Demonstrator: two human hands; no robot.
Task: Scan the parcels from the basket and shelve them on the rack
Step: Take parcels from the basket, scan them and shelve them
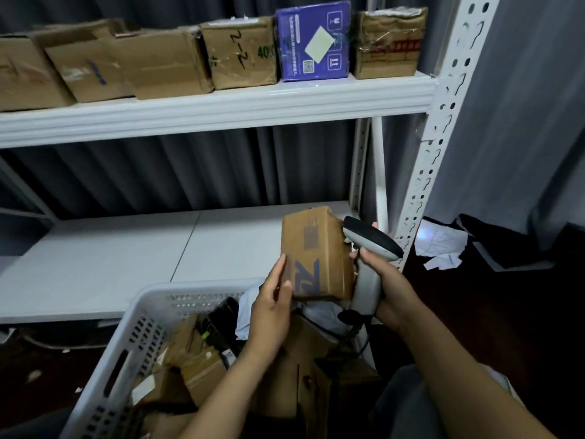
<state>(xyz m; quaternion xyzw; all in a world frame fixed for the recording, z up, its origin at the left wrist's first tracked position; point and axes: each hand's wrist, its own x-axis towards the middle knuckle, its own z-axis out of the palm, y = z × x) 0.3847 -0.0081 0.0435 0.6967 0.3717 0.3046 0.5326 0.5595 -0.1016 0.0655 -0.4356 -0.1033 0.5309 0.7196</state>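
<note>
At the bottom of the frame the white basket [136, 327] is cut off by the lower edge. Both forearms cross it, so we make out only part of the brown parcels [196, 365] heaped inside, and we cannot name the dark things between them. Above its far rim, in the lower middle, the left hand [272, 308] holds one cardboard parcel [316, 255] upright, its fingers [276, 274] clamped on the lower left edge. The purple print on the parcel is too blurred to read. The right hand [389, 289] has its fingers [368, 259] wrapped tight round the grey handle of the scanner [370, 242]. The scanner's dark head sits at the parcel's upper right corner; whether they touch we cannot tell. Its cable [348, 316] hangs below the handle and is lost in shadow.

Behind them runs the lower shelf [110, 248] of the white rack [443, 122], and to the right of its post lies crumpled paper [443, 245]. Along the upper shelf [221, 112] brown boxes [158, 64] stand side by side with a purple box [313, 42] among them, the leftmost cut by the frame edge. A grey curtain [190, 172] hangs behind.
</note>
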